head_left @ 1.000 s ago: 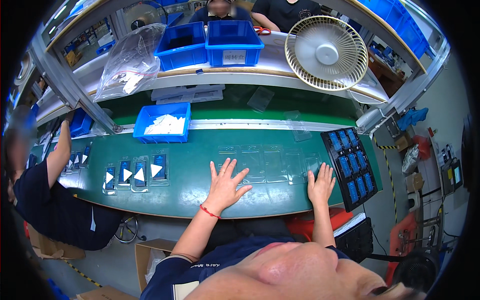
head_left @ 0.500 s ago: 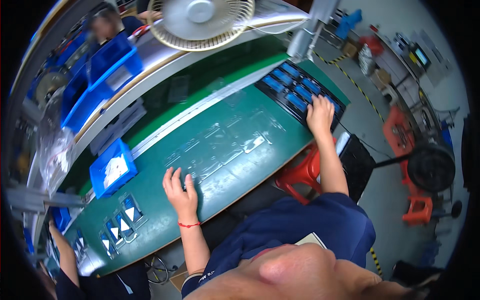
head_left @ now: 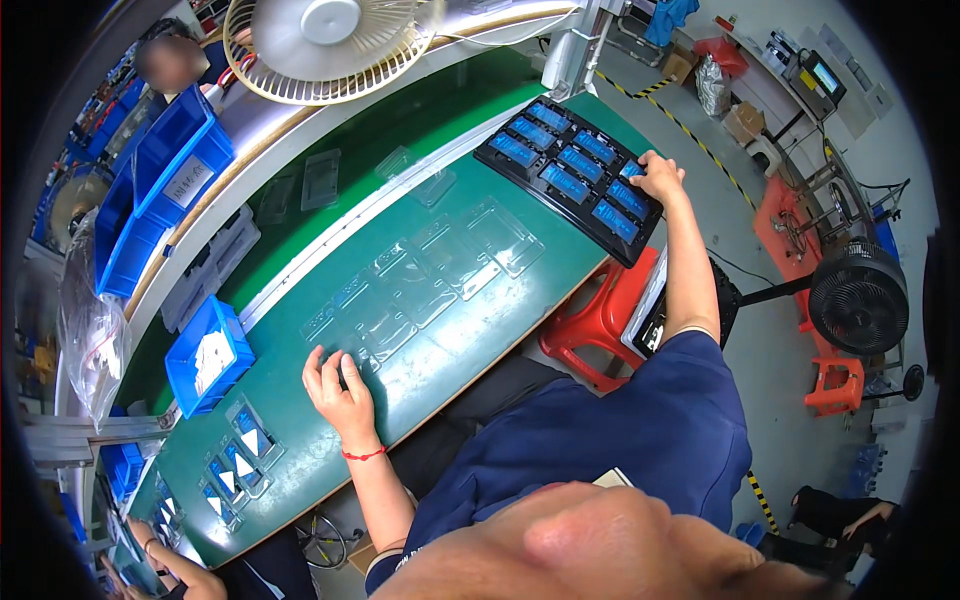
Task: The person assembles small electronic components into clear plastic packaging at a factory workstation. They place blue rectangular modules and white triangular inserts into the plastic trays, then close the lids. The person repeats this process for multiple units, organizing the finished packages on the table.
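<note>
My right hand (head_left: 662, 180) is at the right edge of a black tray (head_left: 545, 185) with compartments. Its thumb and fingers are bent around a blue rectangular piece (head_left: 632, 169), partly hidden by them. Several like pieces lie in the tray, such as a blue piece (head_left: 565, 183) in the middle. My left hand (head_left: 343, 398) hovers by the table's near side, fingers curved and apart, holding nothing. Just beyond it, clear plastic blister trays (head_left: 430, 290) lie in rows on the green table (head_left: 440, 375).
At left lie clear packs (head_left: 240, 460) with blue pieces and white triangles. A blue bin (head_left: 208, 385) holds white pieces. More blue bins (head_left: 170, 215) and a fan (head_left: 330, 55) stand on the shelf. A red stool (head_left: 590, 335) is beside the table. Another person's arm (head_left: 175, 563) reaches in.
My view has shifted, moving the table leftward in the picture. My right hand has gone to the tray's right edge, its fingers closing in. My left hand keeps its open pose.
</note>
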Available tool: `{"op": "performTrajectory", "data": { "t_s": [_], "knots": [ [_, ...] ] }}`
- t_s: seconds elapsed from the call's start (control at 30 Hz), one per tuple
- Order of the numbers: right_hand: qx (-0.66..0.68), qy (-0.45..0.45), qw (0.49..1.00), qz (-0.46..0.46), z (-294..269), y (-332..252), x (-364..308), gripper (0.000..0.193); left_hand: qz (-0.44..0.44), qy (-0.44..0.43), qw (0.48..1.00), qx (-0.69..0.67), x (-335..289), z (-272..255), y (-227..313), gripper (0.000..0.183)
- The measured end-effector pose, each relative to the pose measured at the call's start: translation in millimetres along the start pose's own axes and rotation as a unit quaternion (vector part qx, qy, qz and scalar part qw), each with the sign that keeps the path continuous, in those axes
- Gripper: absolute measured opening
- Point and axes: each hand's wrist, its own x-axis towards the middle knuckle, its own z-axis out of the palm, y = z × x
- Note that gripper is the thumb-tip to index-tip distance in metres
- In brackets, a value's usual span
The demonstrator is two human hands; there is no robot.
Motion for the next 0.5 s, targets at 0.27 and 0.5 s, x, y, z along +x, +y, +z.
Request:
{"op": "performTrajectory", "data": {
  "t_s": [0.27,0.5],
  "knots": [
    [-0.002,-0.017,0.998,-0.058,-11.7,14.8,-1.3,0.029,0.004,0.029,1.0,0.002,0.1,-1.3,3.7,0.012],
    [0.048,-0.065,0.993,-0.086,-3.6,-9.9,-33.6,0.047,0.013,0.039,0.999,0.002,-0.5,-1.2,2.8,0.008]
  ]
}}
